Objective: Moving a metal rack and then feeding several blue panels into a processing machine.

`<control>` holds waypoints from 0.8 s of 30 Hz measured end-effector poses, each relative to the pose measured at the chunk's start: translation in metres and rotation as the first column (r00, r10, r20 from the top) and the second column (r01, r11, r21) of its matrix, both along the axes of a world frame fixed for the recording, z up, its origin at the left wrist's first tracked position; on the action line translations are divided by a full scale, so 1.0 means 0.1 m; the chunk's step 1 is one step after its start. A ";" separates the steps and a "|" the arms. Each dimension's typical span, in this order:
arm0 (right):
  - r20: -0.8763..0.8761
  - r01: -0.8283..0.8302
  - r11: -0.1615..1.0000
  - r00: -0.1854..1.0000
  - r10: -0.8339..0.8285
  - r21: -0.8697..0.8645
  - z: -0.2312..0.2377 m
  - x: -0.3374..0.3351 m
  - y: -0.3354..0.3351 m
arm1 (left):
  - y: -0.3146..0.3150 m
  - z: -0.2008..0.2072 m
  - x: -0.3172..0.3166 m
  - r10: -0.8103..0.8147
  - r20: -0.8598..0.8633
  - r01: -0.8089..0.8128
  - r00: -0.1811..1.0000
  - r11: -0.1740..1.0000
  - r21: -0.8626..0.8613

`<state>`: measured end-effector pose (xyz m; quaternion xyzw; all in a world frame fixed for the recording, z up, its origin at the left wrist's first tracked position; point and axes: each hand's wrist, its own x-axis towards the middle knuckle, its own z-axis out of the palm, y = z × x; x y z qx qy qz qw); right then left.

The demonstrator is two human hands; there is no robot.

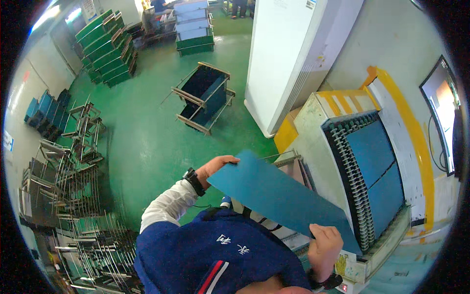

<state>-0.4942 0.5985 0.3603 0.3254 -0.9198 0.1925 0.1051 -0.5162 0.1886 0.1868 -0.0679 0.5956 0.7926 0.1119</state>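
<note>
A long flat blue panel [284, 196] stretches between my two hands, tilted down toward the right. My left hand [215, 169] grips its far left corner, the thumb lying along the edge. Near the panel's lower right edge, my right hand [325, 247] is closed on it with bent fingers. To the right is a machine bed with a row of rollers [355, 181], and blue panels [374, 147] like mine lie on it. The panel's right end is close to the rollers; whether it touches them I cannot tell.
A metal-framed rack [205, 98] with dark panels stands on the green floor ahead. Many wire racks [88, 196] line the left side. A tall white cabinet [279, 63] rises ahead right. Green crates [105, 49] are stacked far left. A screen [440, 112] hangs at right.
</note>
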 end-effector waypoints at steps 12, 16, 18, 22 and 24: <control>-0.047 -0.118 0.993 0.992 0.118 0.003 -0.23 -0.15 -0.29 | -0.21 0.53 0.27 0.396 0.188 -0.439 0.899 0.816 0.378; -0.104 0.107 0.992 0.988 -0.113 -0.067 -0.37 -0.42 0.00 | -0.31 0.23 0.13 0.258 0.225 -0.342 0.940 0.678 0.651; -0.224 0.238 0.965 0.940 -0.258 -0.115 -0.48 -0.67 0.28 | -0.25 0.10 0.12 0.248 0.166 -0.290 0.955 0.647 0.705; -0.049 0.549 0.762 0.800 -0.598 -0.342 -0.75 -0.92 0.81 | -0.09 0.02 0.09 0.228 0.191 -0.295 0.955 0.644 0.706; -0.024 0.693 0.696 0.705 -0.709 -0.186 -0.90 -0.94 0.99 | -0.01 0.02 0.07 0.203 0.178 -0.268 0.963 0.650 0.711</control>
